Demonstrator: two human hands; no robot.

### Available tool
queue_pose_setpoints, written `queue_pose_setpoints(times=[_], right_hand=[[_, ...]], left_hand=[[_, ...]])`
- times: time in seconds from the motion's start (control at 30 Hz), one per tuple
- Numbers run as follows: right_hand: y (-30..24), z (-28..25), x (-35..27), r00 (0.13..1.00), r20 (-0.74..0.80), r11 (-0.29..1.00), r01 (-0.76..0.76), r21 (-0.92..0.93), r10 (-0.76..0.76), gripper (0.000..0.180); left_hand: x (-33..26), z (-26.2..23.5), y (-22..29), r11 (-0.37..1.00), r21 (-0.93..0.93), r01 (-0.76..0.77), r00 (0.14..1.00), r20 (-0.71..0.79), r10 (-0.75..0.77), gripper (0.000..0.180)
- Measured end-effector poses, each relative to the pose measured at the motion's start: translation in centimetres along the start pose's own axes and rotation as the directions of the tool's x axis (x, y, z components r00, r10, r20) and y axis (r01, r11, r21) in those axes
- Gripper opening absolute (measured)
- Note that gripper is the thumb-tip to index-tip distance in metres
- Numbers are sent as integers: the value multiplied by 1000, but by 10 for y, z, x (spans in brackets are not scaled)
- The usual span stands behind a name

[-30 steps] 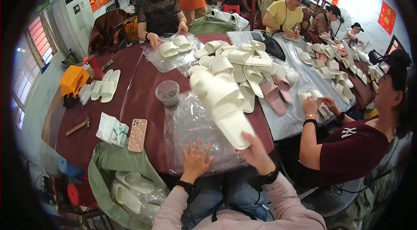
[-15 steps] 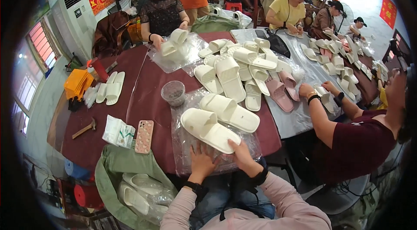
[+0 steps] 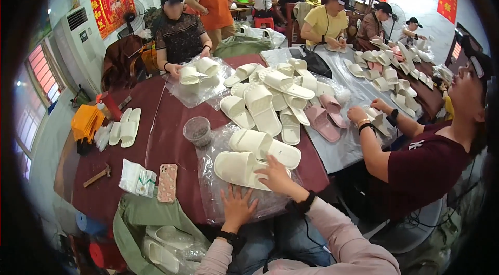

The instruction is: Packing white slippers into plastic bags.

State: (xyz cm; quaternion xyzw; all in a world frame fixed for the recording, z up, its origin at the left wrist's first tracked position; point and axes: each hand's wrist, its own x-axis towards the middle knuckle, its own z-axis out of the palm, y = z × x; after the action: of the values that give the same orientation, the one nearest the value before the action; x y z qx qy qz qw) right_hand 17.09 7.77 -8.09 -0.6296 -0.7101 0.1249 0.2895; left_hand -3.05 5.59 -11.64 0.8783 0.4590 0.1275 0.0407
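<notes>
A pair of cream slippers lies side by side on a clear plastic bag [image 3: 213,202] before me, the near slipper [image 3: 231,167] and the far slipper [image 3: 270,149]. My left hand [image 3: 238,208] rests flat on the bag with its fingers spread, just below the near slipper. Over that slipper's heel end lies my right hand [image 3: 279,176], fingers stretched out and apart, covering part of the sole. A fingertip reaches the gap between the two slippers. Neither hand grips anything.
Beyond the pair is a slipper pile [image 3: 265,103] with a pink pair [image 3: 325,117]. A plastic tub [image 3: 197,131], phone [image 3: 167,182], white packet [image 3: 138,177] and hammer [image 3: 97,176] are to the left. Bagged slippers [image 3: 166,246] sit in a green sack [image 3: 130,218]. Co-workers surround the table.
The near slipper, tilted in my right hand before, now lies flat beside the other. My right hand has loosened its grip and its fingers have spread. The view has shifted a little.
</notes>
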Motion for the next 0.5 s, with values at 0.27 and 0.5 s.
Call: queue_pose_setpoints(times=[0.27, 0.5], right_hand=[[17, 40, 55, 971, 224, 970, -133, 201, 87, 44], [-8, 33, 57, 967, 167, 981, -185, -51, 191, 36]], left_hand=[[2, 7, 1, 994, 96, -42, 998, -47, 47, 50], [-1, 10, -5, 992, 121, -24, 999, -28, 28, 50]])
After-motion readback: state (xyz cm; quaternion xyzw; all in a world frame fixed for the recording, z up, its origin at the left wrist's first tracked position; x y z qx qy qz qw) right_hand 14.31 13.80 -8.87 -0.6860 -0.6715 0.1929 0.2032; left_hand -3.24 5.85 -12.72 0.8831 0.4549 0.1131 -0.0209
